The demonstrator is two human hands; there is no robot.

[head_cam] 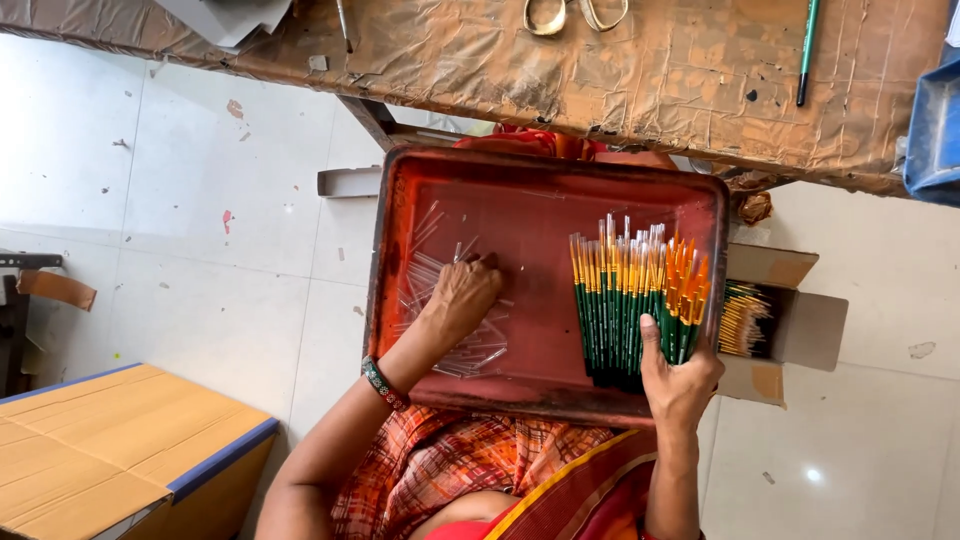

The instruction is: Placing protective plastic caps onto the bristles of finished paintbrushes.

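Both our hands work inside the red tray (400, 300) resting on our lap. Our right hand (680, 380), at the tray's near right corner, is closed around the lower ends of a bunch of green-handled paintbrushes (625, 300), thumb laid across the handles, so the bunch fans upward toward the tray's far rim. Our left hand (462, 292), near the tray's middle, is curled downward with its fingertips pressed onto a scatter of clear plastic tubes (455, 340) lying loose on the tray floor (whether one tube is actually pinched, we cannot tell).

As far as we can judge, many brush tips in the bunch already carry clear caps, while a good number of tubes lie unused left of the bunch, so the capping looks partly done.

Just right of the tray, an open cardboard box (800, 320) holds more brushes. Beyond the tray's far rim runs the tabletop (650, 80), covered in crinkled brown paper, with scissors (575, 15) and one loose green brush (806, 50) on it.
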